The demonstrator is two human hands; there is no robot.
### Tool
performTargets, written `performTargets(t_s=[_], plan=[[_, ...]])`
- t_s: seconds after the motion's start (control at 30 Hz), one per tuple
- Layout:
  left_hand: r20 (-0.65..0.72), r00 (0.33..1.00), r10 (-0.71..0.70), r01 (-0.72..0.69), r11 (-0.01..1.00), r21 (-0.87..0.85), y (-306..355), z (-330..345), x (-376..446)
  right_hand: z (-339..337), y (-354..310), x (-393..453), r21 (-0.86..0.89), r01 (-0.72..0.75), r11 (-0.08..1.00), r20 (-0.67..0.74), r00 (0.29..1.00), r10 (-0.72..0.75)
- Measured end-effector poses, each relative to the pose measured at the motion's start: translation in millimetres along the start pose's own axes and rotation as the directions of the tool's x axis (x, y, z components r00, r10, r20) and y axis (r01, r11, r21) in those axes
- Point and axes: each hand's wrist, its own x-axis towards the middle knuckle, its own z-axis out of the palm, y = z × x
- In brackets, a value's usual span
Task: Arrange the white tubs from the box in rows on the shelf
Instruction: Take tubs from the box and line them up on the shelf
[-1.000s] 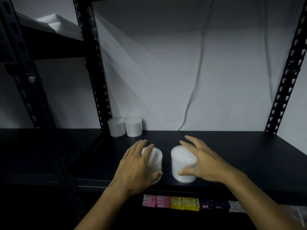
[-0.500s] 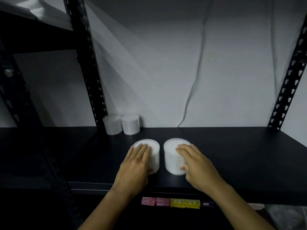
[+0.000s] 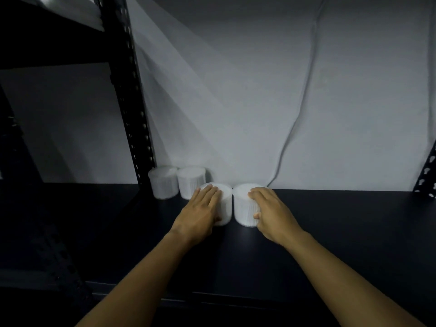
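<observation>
Head view: left hand (image 3: 200, 213) and right hand (image 3: 271, 214) each clasped on a white tub, left tub (image 3: 224, 204), right tub (image 3: 244, 208), side by side on shelf (image 3: 342, 232).

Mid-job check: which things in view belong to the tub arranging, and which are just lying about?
Part of the job:
- tub under the left hand
- tub under the right hand
- two back tubs by the upright
- black shelf
- left hand, right hand

Just there:
- hanging cable
- white sheet on the upper shelf

White ribbed tubs (image 3: 245, 208), black shelf (image 3: 342, 223), grey wall (image 3: 236, 90).
</observation>
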Motion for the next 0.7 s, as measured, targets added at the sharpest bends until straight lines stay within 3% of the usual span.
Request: performTargets(t_s=[0.7], plan=[[0.045,0.999,-0.013,0.013,1.000,0.011,-39.3,46.8,77.6,27.2,44.1,78.4,-0.081,0.001,0.997,0.018,1.000,0.000]])
